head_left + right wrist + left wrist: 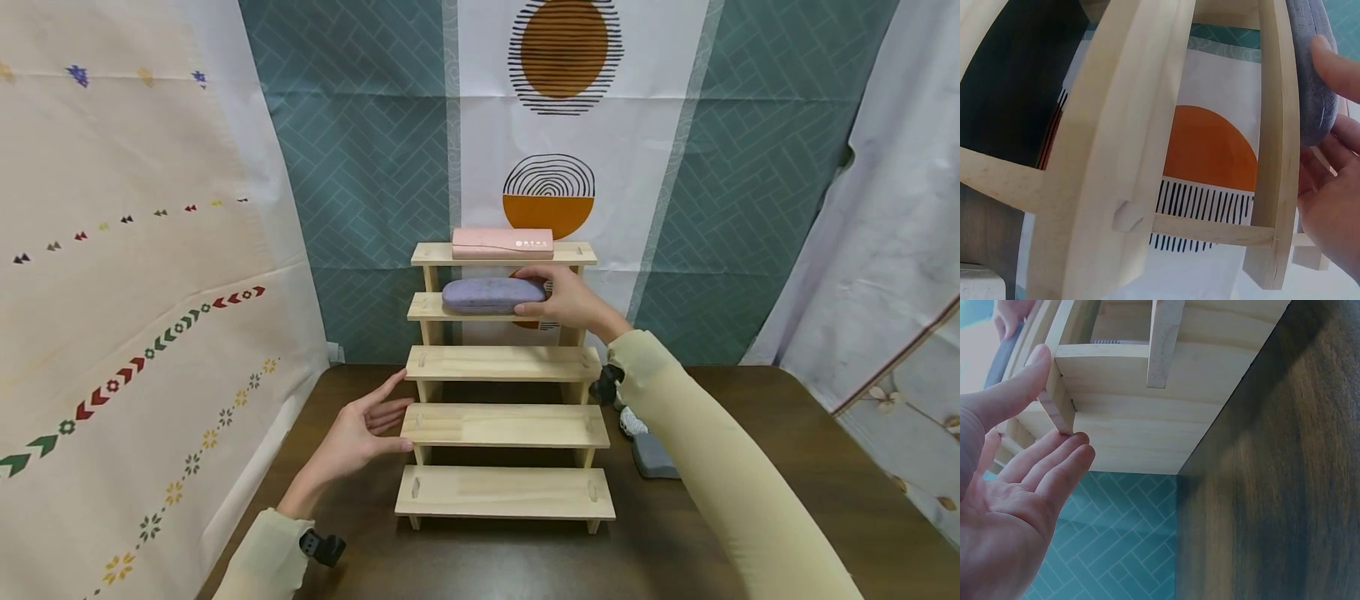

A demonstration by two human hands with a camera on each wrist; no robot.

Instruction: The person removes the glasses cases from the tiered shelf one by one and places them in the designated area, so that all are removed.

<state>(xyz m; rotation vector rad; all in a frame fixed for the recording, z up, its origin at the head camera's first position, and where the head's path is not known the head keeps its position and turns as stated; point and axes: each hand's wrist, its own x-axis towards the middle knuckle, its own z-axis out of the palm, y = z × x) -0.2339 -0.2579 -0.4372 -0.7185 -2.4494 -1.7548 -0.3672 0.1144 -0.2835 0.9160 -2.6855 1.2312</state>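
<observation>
A: Left to right. The left hand point(358, 432) is seen spread, fingers straight, fingertips point(1079, 440) laid against the left end of the second step from the bottom of the stepped wooden rack point(504, 424). Nothing is held; the rack is only steadied.

B: And the right hand point(564, 298)?

A: It is curled round the right end of the grey-purple case point(491, 294), thumb below, fingers above. The case is lying on the fourth step up, under the palm. One step above the hand, a pink case point(502, 242) is resting on the top step.

B: Step in hand?

A: Judged as placing: the case is seated, the grip not yet released. Next, the fingers are to be loosened without the case being dragged off its narrow step.

B: Counts?

A: Five steps are counted, two cases on them, two hands. Below the right forearm, one grey object point(654, 457) is noted on the dark table point(780, 467); beside it something small is partly hidden and cannot be identified.
</observation>
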